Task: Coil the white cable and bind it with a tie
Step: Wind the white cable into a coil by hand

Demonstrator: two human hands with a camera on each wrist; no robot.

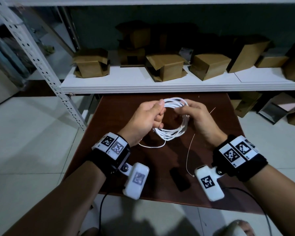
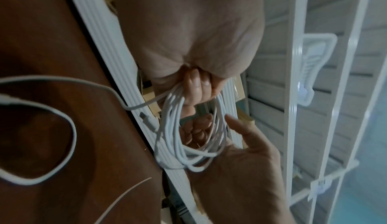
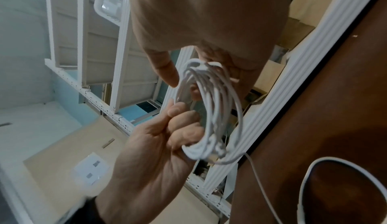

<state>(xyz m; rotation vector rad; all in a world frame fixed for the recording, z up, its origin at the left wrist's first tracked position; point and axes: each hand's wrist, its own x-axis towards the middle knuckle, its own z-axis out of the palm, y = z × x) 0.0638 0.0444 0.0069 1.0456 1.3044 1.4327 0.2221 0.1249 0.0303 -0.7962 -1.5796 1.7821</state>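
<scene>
The white cable (image 1: 174, 132) is wound into a loose coil of several loops and held in the air over the dark brown table (image 1: 126, 176). My left hand (image 1: 157, 110) grips the coil's left side, fingers curled round the loops (image 2: 194, 88). My right hand (image 1: 186, 108) holds the coil's top right, thumb (image 3: 167, 71) on one side and fingers on the other. A loose tail of cable (image 1: 153, 146) hangs down and lies looped on the table (image 2: 62, 119). A thin pale tie wire (image 1: 188, 154) lies on the table below my right hand.
A second thin wire (image 1: 212, 110) lies right of my right hand. A flat black object (image 1: 179, 181) sits near the table's front. Behind the table runs a white shelf (image 1: 160, 86) with several cardboard boxes (image 1: 165, 67). A perforated metal post (image 1: 46, 65) stands at left.
</scene>
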